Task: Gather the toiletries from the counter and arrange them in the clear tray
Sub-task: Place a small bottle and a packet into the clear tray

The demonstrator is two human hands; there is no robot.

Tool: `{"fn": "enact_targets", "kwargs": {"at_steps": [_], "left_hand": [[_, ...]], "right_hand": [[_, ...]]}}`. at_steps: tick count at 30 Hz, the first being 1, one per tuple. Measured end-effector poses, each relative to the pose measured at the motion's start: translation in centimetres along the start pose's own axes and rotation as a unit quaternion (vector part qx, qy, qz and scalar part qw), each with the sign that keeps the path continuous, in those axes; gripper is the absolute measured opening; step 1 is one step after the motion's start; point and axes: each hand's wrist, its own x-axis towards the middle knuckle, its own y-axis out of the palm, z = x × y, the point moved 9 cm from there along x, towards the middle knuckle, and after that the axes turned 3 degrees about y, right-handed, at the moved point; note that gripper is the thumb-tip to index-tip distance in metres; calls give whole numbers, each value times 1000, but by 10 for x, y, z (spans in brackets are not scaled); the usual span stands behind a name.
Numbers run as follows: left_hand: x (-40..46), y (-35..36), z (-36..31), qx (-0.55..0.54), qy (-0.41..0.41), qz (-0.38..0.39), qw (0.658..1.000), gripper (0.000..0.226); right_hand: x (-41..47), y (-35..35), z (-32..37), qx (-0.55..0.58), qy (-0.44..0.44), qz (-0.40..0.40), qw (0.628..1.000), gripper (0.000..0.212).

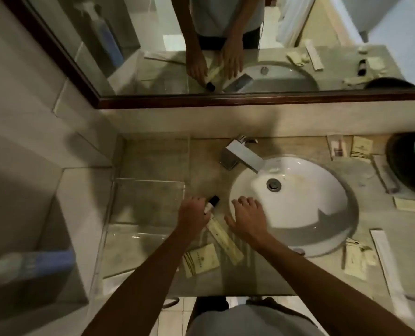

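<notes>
A clear tray [119, 209] lies on the counter left of the sink, with nothing visible inside. My left hand [194, 212] is closed around a small white bottle with a black cap [212, 203], just right of the tray's edge. My right hand [246, 218] hovers open over the sink's left rim, fingers spread. Between my forearms lie a long cream sachet [224, 243] and a square cream packet [201, 260]. More cream packets [361, 146] and a long white sachet [390, 270] lie right of the sink.
The white sink [298, 204] with a chrome faucet [243, 155] fills the counter's middle. A dark round bowl [395, 161] holding something green sits at the far right. A mirror [226, 44] runs along the back. A blue and white object [32, 263] lies on the lower ledge at left.
</notes>
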Motion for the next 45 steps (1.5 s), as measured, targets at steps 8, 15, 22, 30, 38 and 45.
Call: {"fn": "enact_targets", "kwargs": {"at_steps": [8, 15, 22, 30, 38, 45], "left_hand": [[22, 20, 20, -89, -3, 3, 996, 35], [-1, -18, 40, -220, 30, -75, 972, 28], [-26, -39, 90, -241, 12, -92, 966, 33], [-13, -26, 179, -218, -67, -101, 968, 32], [19, -33, 174, -233, -66, -162, 957, 31], [-35, -6, 177, -190, -59, 15, 980, 79]], "right_hand": [[-4, 49, 22, 34, 38, 57, 997, 45], [9, 18, 38, 343, 44, -27, 938, 52], [29, 7, 78, 327, -46, 15, 944, 22], [24, 12, 85, 276, -51, 42, 959, 35], [-18, 33, 48, 179, -43, 55, 981, 30], [-60, 78, 95, 20, -178, 156, 971, 56]]}}
